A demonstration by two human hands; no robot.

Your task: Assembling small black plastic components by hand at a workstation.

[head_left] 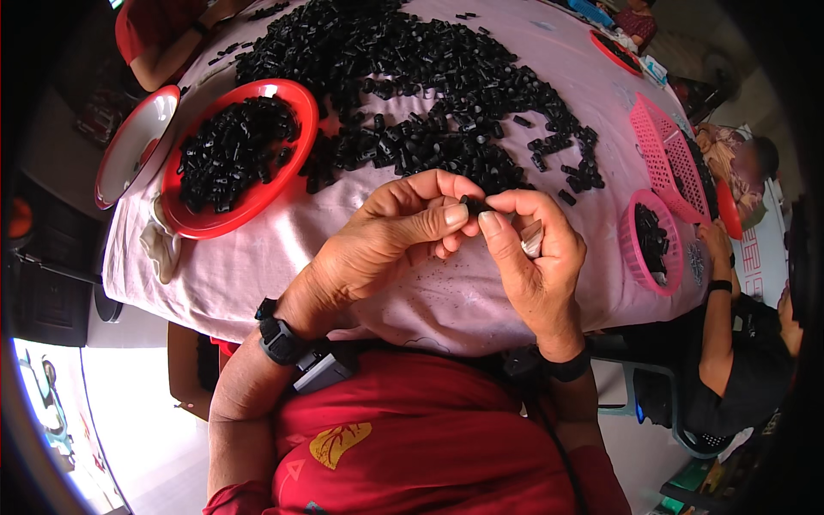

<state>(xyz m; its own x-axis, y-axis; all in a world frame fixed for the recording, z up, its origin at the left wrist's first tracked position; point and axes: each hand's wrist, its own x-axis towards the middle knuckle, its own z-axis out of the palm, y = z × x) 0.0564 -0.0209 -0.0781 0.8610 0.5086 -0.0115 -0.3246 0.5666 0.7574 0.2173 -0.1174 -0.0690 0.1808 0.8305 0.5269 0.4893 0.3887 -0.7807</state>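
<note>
Above the near part of the table, my left hand [390, 230] pinches a small black cylindrical part [473, 206] between thumb and fingertips. My right hand [539, 249] meets it from the other side, thumb and forefinger closed at the part's right end. A whitish piece [532, 239] is tucked in the curled fingers of my right hand; its kind cannot be made out. Just beyond my hands spreads a big loose pile of similar black parts [412, 94]. The fingertips cover much of the held part.
A red plate [245, 213] heaped with black parts stands at the left, beside a white, red-rimmed basin [109, 176]. On the right are a round pink basket [633, 249] and a rectangular pink basket [661, 146]. Co-workers sit around the pink-covered table [412, 300], one person's arm [719, 335] at right.
</note>
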